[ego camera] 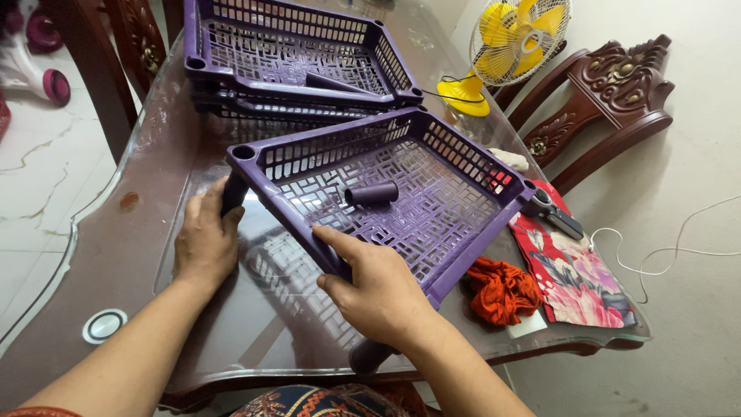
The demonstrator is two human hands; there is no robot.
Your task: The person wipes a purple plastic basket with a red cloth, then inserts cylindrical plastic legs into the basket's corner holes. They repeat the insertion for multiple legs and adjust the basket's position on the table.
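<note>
A purple plastic lattice tray (432, 201) is held tilted above the glass-topped table (116, 255). My left hand (205, 235) grips a dark purple tube leg (233, 193) under the tray's near-left corner. My right hand (378, 289) holds the tray's near rim, thumb resting inside on the lattice, with another tube leg (369, 357) sticking down below it. A loose purple tube (372, 193) lies inside the tray.
Stacked purple trays (293, 58) with a tube inside sit at the table's far side. A yellow fan (513, 42), scissors (552, 212), floral cloth (575, 274), orange cloth (503, 289) and a white ring (103, 325) are nearby. Carved wooden chairs (610, 93) stand around.
</note>
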